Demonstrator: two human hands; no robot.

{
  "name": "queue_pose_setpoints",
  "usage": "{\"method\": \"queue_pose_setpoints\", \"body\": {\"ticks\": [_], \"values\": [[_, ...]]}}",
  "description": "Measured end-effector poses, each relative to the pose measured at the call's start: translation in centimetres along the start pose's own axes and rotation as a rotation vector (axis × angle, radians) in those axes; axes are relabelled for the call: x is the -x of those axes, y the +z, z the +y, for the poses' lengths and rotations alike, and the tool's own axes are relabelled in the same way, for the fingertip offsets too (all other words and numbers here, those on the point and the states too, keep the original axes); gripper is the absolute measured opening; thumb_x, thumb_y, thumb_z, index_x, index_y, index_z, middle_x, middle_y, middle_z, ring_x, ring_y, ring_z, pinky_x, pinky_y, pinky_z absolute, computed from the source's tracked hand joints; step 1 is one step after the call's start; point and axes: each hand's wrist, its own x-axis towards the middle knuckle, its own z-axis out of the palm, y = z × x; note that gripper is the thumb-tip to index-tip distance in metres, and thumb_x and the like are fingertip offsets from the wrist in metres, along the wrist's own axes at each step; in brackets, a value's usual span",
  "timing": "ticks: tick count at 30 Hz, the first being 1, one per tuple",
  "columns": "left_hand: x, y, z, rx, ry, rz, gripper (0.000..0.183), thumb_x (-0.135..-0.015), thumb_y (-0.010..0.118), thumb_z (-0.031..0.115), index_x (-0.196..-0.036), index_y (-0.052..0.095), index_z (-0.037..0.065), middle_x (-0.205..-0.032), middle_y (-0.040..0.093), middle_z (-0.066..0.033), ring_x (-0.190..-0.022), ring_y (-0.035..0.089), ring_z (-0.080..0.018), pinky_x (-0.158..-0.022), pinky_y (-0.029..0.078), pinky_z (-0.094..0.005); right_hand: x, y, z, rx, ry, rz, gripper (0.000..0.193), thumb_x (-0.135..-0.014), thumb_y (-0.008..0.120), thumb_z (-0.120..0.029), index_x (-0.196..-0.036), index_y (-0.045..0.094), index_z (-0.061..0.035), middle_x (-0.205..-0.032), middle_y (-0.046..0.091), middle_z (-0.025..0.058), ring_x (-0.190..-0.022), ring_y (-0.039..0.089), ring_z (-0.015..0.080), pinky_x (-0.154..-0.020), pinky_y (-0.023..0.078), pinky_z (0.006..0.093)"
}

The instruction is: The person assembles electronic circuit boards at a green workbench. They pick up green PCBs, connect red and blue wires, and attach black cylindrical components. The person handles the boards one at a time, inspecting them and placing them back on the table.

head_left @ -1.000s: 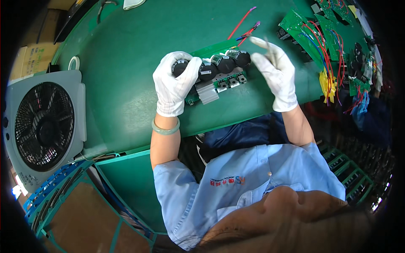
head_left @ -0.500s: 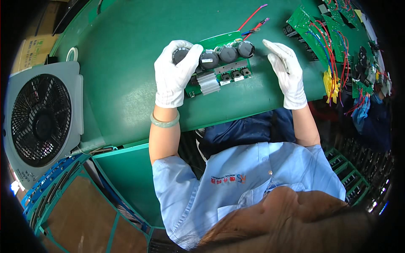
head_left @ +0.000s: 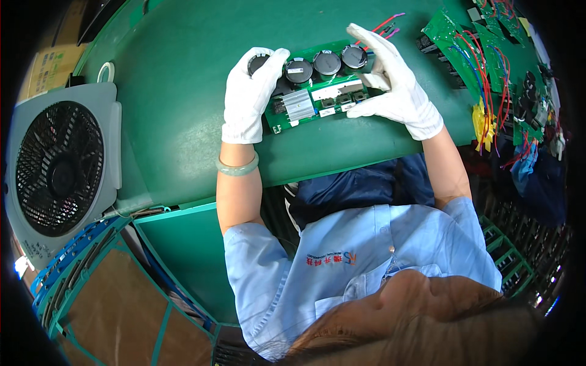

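Note:
A green circuit board (head_left: 317, 93) carries a row of several large black cylindrical capacitors (head_left: 327, 63), a ribbed silver heat sink (head_left: 298, 105) and small black components along its near edge. My left hand (head_left: 250, 91), in a white glove, is closed on the board's left end, around the leftmost capacitor. At the right end is my right hand (head_left: 400, 85), gloved too, its fingers spread and its thumb by the near edge. One bent finger lies over the board's right part; whether it presses there I cannot tell. Red and dark wires (head_left: 386, 25) run out beyond the board's far right corner.
The board is over a green tabletop (head_left: 183, 122). A grey box fan (head_left: 64, 171) stands at the left, with a cardboard box (head_left: 58, 67) behind it. More circuit boards (head_left: 455, 55) with red and blue wires are piled at the right, beside a yellow wrapping (head_left: 482, 126).
My right hand has moved left to the board's right end and its fingers have spread. The board has shifted slightly away from me and tilted, with my left hand still on it.

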Motion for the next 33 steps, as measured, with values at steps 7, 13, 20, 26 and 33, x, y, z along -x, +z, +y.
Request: {"method": "queue_pose_setpoints", "body": {"ticks": [7, 13, 20, 26, 33], "values": [[0.2, 0.1, -0.1, -0.004, 0.019, -0.015, 0.018, -0.089, 0.073, 0.023, -0.089, 0.067, 0.007, -0.076, 0.058, 0.0055, -0.068, 0.045, -0.0026, -0.059, 0.035, -0.0196, -0.8, 1.3, 1.4, -0.069, -0.159, 0.014, 0.095, -0.067, 0.088, -0.026, -0.15, 0.042, -0.0118, -0.137, 0.055, 0.0132, -0.12, 0.057, 0.0235, -0.102, 0.046, 0.0354], [0.3, 0.3, -0.2, 0.048, 0.032, -0.007, 0.023, -0.089, 0.075, 0.023, -0.087, 0.065, 0.003, -0.073, 0.059, 0.003, -0.066, 0.051, -0.004, -0.057, 0.041, -0.0207, -0.6, 1.9, 2.0, -0.014, -0.21, 0.107, 0.09, -0.068, 0.087, -0.029, -0.146, 0.046, -0.0081, -0.127, 0.063, 0.0131, -0.112, 0.062, 0.0282, -0.099, 0.049, 0.0355], [1.0, 0.8, -0.2, -0.037, 0.048, 0.043, 0.02, -0.088, 0.074, 0.019, -0.088, 0.064, 0.002, -0.068, 0.057, 0.0023, -0.062, 0.049, -0.0035, -0.056, 0.042, -0.0211, 0.0, 2.3, 1.1, 0.197, -0.238, 0.127, 0.101, -0.064, 0.085, -0.045, -0.148, 0.042, -0.0103, -0.129, 0.061, 0.0125, -0.113, 0.061, 0.0312, -0.094, 0.052, 0.0366], [1.7, 1.2, -0.2, -0.062, 0.057, 0.088, 0.019, -0.086, 0.075, 0.017, -0.091, 0.066, 0.001, -0.074, 0.063, -0.0009, -0.067, 0.055, -0.006, -0.061, 0.047, -0.0224, 0.2, 3.0, 1.6, 0.342, -0.228, 0.197, 0.102, -0.062, 0.083, -0.051, -0.148, 0.042, -0.0155, -0.126, 0.06, 0.0132, -0.108, 0.063, 0.0327, -0.082, 0.058, 0.0382], [2.1, 0.6, -0.9, -0.096, 0.162, 0.034, 0.013, -0.091, 0.067, 0.012, -0.094, 0.066, -0.001, -0.084, 0.063, -0.0052, -0.069, 0.055, -0.0088, -0.064, 0.048, -0.0242, 0.6, 3.2, 2.0, 0.354, -0.288, 0.243, 0.097, -0.064, 0.084, -0.045, -0.147, 0.045, -0.0132, -0.12, 0.063, 0.0125, -0.102, 0.065, 0.03, -0.078, 0.058, 0.0372]]}}
